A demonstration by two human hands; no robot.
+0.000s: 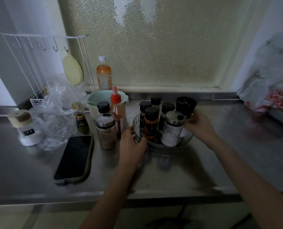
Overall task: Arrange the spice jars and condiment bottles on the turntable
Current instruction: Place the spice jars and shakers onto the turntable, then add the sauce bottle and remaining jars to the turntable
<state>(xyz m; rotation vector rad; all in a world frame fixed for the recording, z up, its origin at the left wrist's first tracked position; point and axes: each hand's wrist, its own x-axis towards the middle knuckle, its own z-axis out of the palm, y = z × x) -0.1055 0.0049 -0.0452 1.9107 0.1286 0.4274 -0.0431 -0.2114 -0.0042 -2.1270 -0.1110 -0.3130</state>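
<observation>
A clear turntable (187, 138) with a raised rim sits on the steel counter and carries several black-lidded spice jars (151, 123) and a steel-capped jar of white powder (172, 129). My left hand (131, 142) grips the turntable's near-left rim. My right hand (198, 124) holds a black-topped grinder (185, 105) at the turntable's right side. Left of the turntable stand a steel-capped jar of brown spice (106, 132), a red sauce bottle (117, 111), a black-lidded bottle (103, 106) and a small dark jar (82, 122).
A phone (74, 157) lies front left. A white container (26, 128), crumpled plastic bag (58, 109), green bowls (96, 100), an orange drink bottle (104, 74) and a wire rack (43, 45) crowd the back left. Plastic bags (269, 90) sit far right.
</observation>
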